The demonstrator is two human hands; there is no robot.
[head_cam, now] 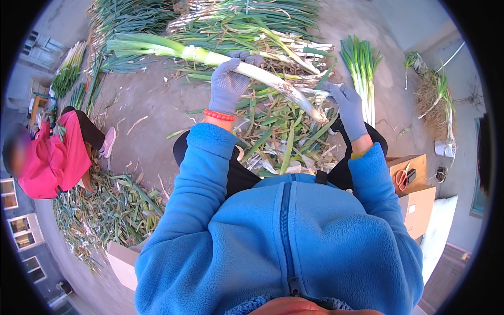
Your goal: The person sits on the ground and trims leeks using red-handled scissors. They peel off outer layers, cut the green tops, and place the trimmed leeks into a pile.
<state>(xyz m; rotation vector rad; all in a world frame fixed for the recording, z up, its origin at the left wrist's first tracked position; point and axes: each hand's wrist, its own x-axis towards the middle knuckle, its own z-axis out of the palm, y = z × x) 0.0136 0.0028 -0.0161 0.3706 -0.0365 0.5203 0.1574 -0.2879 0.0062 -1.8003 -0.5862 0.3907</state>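
A long green onion (271,80) with a thick white shank slants across in front of me, its green top at the left and its soiled root end at the lower right. My left hand (232,78), in a grey dotted glove, is wrapped around the middle of the shank. My right hand (346,104), gloved alike, is beside the root end, its fingers pinched on a pale strip of peeled leaf (315,93). Below the onion, between my knees, is a heap of stripped leaves (283,138). The right fingertips are partly hidden.
Piles of untrimmed green onions (244,23) lie ahead. A clean bunch (360,75) rests at the right. Scissors (401,178) lie on a cardboard box (417,204) by my right side. A person in pink (59,153) sits at the left near another leaf heap (114,208).
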